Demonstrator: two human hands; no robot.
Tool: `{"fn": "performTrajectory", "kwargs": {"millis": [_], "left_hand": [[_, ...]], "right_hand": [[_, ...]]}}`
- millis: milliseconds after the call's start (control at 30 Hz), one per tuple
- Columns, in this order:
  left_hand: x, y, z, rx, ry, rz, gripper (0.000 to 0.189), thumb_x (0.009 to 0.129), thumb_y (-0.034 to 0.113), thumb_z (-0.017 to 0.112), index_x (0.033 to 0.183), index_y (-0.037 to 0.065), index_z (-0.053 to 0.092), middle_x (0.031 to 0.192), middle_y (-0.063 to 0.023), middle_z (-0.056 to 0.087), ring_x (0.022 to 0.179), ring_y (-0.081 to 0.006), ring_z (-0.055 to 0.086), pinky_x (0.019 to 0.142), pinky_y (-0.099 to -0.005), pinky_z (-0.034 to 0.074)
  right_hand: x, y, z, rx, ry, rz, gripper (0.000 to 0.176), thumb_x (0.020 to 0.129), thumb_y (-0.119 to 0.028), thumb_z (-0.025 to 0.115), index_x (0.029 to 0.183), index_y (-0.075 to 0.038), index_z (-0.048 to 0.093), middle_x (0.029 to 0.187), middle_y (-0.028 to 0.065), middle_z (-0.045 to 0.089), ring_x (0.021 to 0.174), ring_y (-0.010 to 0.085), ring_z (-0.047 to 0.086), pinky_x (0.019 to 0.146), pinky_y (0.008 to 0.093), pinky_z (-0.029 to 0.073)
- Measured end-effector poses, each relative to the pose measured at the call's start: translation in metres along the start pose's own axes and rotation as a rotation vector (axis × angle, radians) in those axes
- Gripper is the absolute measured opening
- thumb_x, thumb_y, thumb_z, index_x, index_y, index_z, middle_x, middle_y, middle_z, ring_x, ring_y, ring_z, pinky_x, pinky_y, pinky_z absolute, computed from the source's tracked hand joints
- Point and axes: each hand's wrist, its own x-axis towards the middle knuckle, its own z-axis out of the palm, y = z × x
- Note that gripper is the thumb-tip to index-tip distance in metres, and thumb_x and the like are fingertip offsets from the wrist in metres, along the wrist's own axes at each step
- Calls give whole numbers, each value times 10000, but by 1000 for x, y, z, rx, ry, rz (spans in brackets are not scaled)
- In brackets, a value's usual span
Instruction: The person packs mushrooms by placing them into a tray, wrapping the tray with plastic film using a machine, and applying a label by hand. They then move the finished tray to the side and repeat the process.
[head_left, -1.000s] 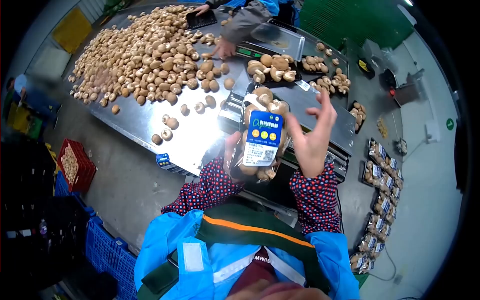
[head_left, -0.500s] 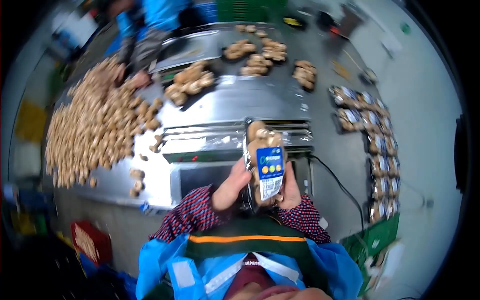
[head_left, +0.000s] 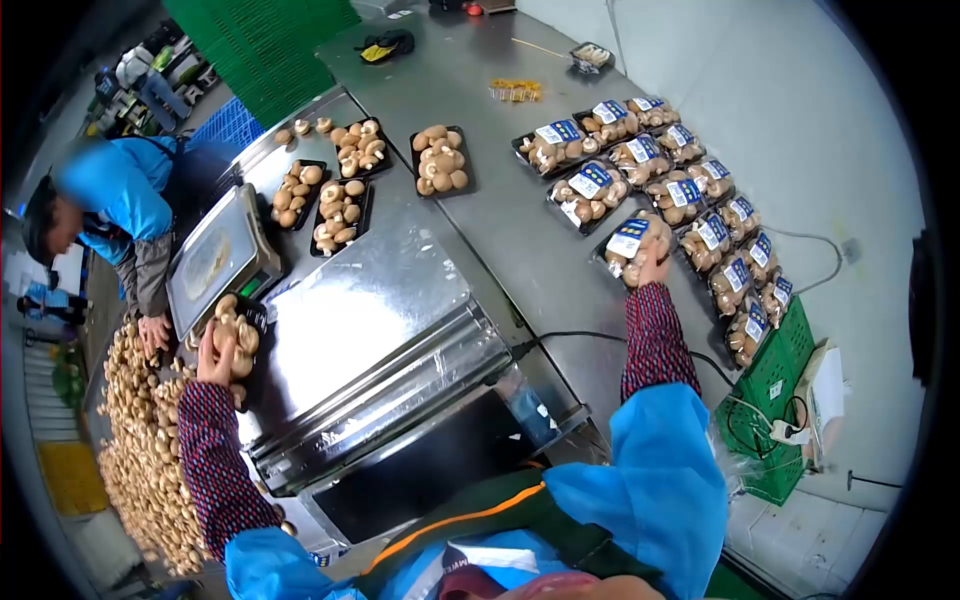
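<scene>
While the mushroom tray (head_left: 243,335), lengthwise near-to-far, is partly hidden by the left hand (head_left: 215,361), grip unclear, a pack (head_left: 630,240) is held by the right hand's (head_left: 655,266) fingers.

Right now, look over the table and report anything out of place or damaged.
A few loose mushrooms sit beside the filled black trays, outside any tray. A black cable trails across the metal surface, which looks untidy. No damage is evident.

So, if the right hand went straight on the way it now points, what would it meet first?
The right hand would first meet the wrapped mushroom pack it touches; beyond, probably another labelled pack, though depth is unclear.
</scene>
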Motion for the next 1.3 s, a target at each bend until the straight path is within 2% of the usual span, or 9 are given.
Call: {"fn": "performTrajectory", "kwargs": {"millis": [167,233,433,567,633,900,1033,1200,1300], "left_hand": [[-35,41,19,7,-6,259,626,803,265,630,1317,15,377,1264,-192,444,1146,-296,472,972,-368,368],[-45,85,40,147,9,417,648,770,334,650,1294,35,414,1237,-177,474,1115,-303,493,947,-382,383],[-59,137,82,308,88,499,698,699,554,642,1252,154,495,1209,-104,526,1093,-287,517,904,-436,400],[-63,162,80,382,-40,373,763,740,634,549,1340,195,375,1317,-150,429,1232,-343,383,1016,-523,255],[-84,164,66,420,190,515,800,748,607,553,1363,147,327,1342,-176,361,1264,-384,302,1037,-583,181],[-220,82,42,695,63,-142,470,774,494,587,802,38,698,916,-152,615,990,-312,488,889,-443,315],[-195,57,45,274,-42,-154,359,780,368,597,713,22,665,663,-138,624,657,-288,609,672,-374,470],[-263,39,5,-1252,-294,-604,323,878,235,549,615,59,483,518,13,427,478,-97,394,432,-253,306],[-291,76,5,-2150,-690,-199,280,894,226,516,654,122,415,576,23,385,462,-76,339,418,-238,314]], "right_hand": [[21,-26,16,-1010,-126,337,848,792,-672,306,1377,-59,292,1389,230,313,1254,398,337,1047,449,271],[19,-26,15,-1517,-141,-316,486,867,-490,366,1233,-174,399,1172,166,484,1141,339,464,916,481,407],[-203,-173,61,-29,-580,-392,338,929,-216,474,1177,8,527,1155,86,537,1086,178,487,951,301,364],[-373,-253,96,-224,-1103,-962,305,801,-217,614,1064,-65,601,1072,91,582,1022,252,513,921,350,368],[-409,-254,106,-312,-897,-1345,284,785,-276,636,999,-91,610,992,86,605,979,246,534,884,379,354],[-423,-210,61,-1060,-793,-1395,376,764,-455,620,697,-88,664,798,104,569,831,279,514,779,407,360],[-406,-205,79,-642,-1210,-872,245,780,-236,648,698,-7,613,609,95,551,557,236,555,535,327,438],[-381,-227,2,200,-1395,1055,192,928,-116,453,737,-108,431,584,-41,339,414,46,264,363,187,241],[-374,-242,-19,789,-2001,1301,260,926,-213,427,699,-88,412,627,-1,433,371,87,310,281,218,177]]}}
